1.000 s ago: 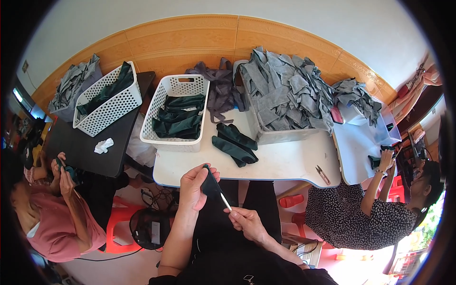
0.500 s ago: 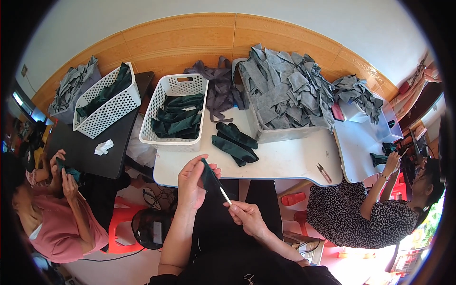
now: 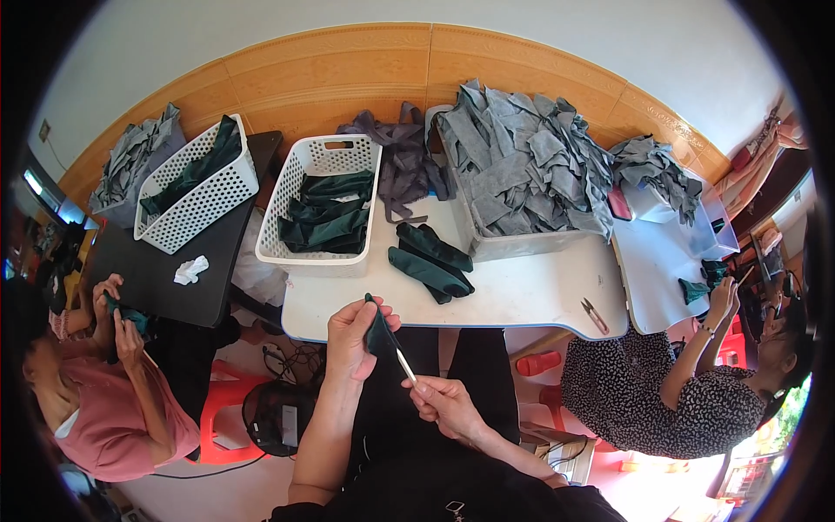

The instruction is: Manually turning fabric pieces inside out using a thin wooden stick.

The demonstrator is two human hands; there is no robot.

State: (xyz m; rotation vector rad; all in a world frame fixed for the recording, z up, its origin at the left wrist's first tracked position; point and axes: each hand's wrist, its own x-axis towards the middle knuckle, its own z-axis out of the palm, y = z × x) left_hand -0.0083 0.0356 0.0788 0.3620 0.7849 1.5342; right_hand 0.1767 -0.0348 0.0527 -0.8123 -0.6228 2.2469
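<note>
Between the fingers and thumb of my left hand [image 3: 350, 337], a narrow dark green fabric piece [image 3: 380, 336] is pinched, its pointed end up. My right hand [image 3: 447, 405] grips a slim pale stick [image 3: 405, 367] by its lower end. The stick's upper end meets the bottom of the fabric; whether it sits inside the cloth, I cannot tell. Both hands are just off the table's front edge, above my lap. Several dark green fabric pieces [image 3: 431, 266] lie on the white table [image 3: 522, 283] beyond them.
A white basket [image 3: 270, 235] of green pieces stands at the back left, beside a large bin [image 3: 513, 248] heaped with grey cloth strips. Thread snips [image 3: 595, 317] lie at the right. Co-workers sit on either side, a pink sleeve [image 3: 96, 418] left, a patterned top [image 3: 644, 400] right.
My right hand and the stick have moved slightly left and down, and the stick stands a little steeper. My left hand has dipped slightly, still pinching the fabric piece.
</note>
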